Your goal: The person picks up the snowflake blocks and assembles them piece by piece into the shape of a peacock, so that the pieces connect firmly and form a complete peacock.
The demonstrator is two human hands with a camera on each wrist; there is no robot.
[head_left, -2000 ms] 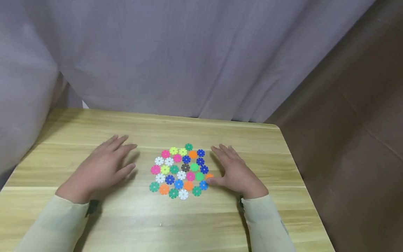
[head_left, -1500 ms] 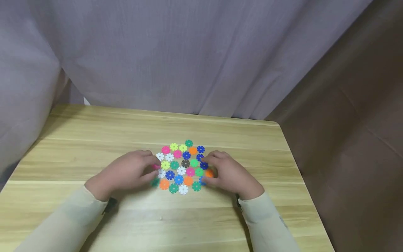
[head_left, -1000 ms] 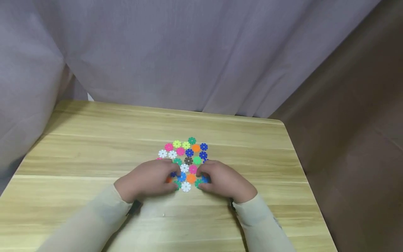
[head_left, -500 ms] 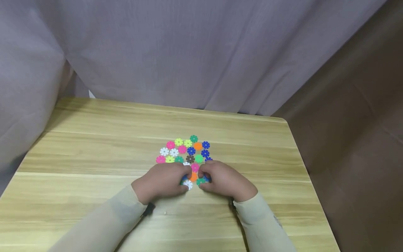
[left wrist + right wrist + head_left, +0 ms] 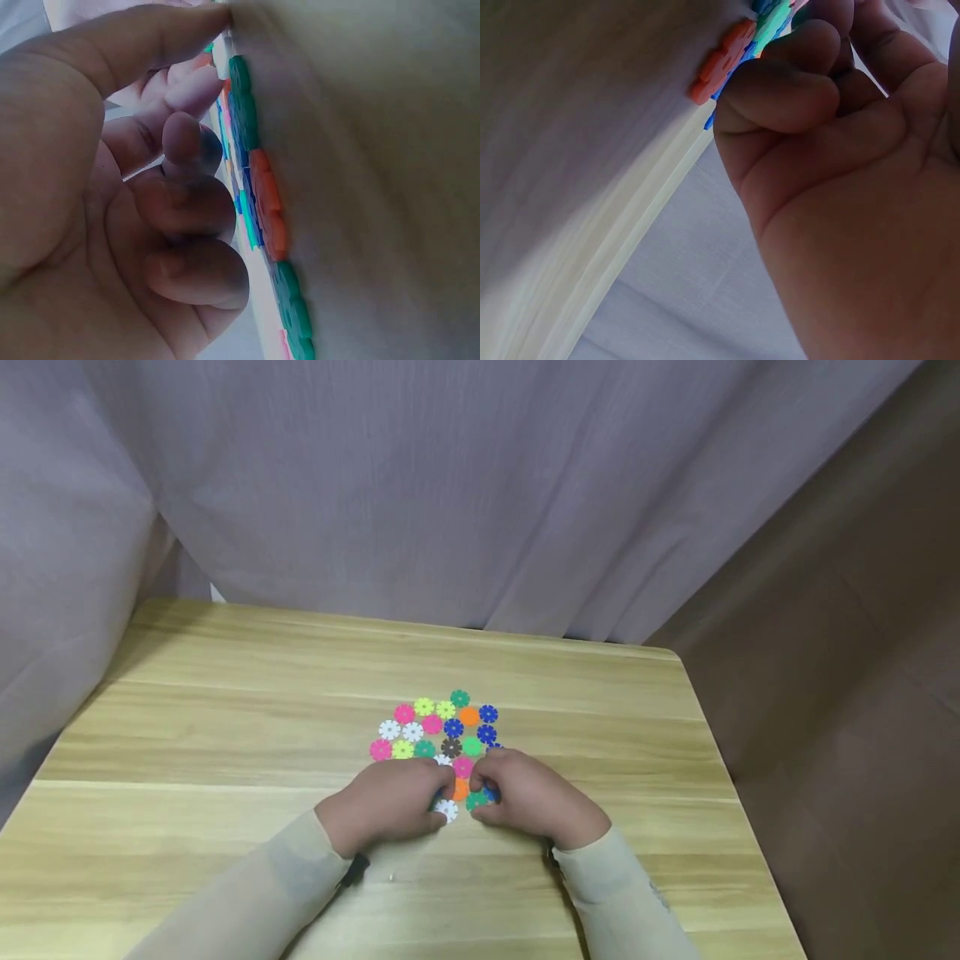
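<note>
Both hands, left hand and right hand, curl fingers around discs mid-worktop, gripping pieces to pull free.

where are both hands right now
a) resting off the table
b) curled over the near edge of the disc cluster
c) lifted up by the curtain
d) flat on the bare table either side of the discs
b: the left hand and right hand sit with curled fingers over the near rows of the coloured discs on the table.
</note>
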